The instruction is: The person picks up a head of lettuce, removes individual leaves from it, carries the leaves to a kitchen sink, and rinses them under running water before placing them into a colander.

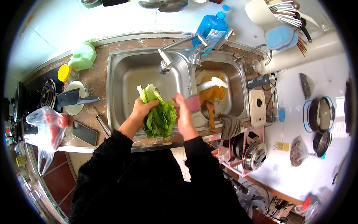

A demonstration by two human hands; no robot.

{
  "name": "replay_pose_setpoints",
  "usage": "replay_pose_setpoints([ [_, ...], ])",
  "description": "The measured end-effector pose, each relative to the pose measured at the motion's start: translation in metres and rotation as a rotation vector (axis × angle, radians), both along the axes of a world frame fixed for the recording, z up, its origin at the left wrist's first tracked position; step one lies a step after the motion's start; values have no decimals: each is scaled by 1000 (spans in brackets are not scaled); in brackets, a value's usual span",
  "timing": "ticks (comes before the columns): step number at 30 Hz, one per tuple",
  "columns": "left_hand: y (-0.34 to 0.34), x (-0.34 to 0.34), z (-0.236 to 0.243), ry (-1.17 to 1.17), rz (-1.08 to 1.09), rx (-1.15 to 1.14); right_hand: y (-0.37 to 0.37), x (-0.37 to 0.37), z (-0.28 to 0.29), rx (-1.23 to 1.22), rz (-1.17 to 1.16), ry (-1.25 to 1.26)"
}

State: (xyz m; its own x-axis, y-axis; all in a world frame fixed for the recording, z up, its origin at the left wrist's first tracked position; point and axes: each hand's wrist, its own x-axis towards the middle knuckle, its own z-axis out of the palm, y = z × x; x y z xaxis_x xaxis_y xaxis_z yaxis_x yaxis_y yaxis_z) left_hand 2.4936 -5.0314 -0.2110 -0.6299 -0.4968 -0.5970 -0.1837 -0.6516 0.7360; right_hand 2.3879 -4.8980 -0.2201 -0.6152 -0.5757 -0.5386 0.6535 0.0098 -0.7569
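My left hand (141, 111) grips a bunch of green leafy lettuce (159, 114) by its pale stem end, holding it over the front edge of the left sink basin (130, 74). My right hand (183, 114) is beside the leaves on their right, fingers spread and flat, touching or almost touching them. The faucet (175, 48) reaches over the basin above the lettuce. Black sleeves cover both forearms.
The right basin (235, 80) holds a yellow cloth and a white item. A cleaver (72, 98) lies across a bowl on the brown counter at left, near a bag of tomatoes (52, 125) and a stove. Blue soap bottle (212, 28) behind the sink; pots stand at right.
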Motion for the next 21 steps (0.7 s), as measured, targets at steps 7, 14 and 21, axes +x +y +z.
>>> replay_pose_setpoints([
  [7,-12,-50,-54,-82,135,-35,-61,-149,-34,-44,-345,-132],
  [14,-18,-77,-75,-146,164,-23,-85,-182,-67,-5,-332,-130],
  [21,-30,-95,-86,-53,153,97,-85,-179,-68,-52,-420,-102],
])
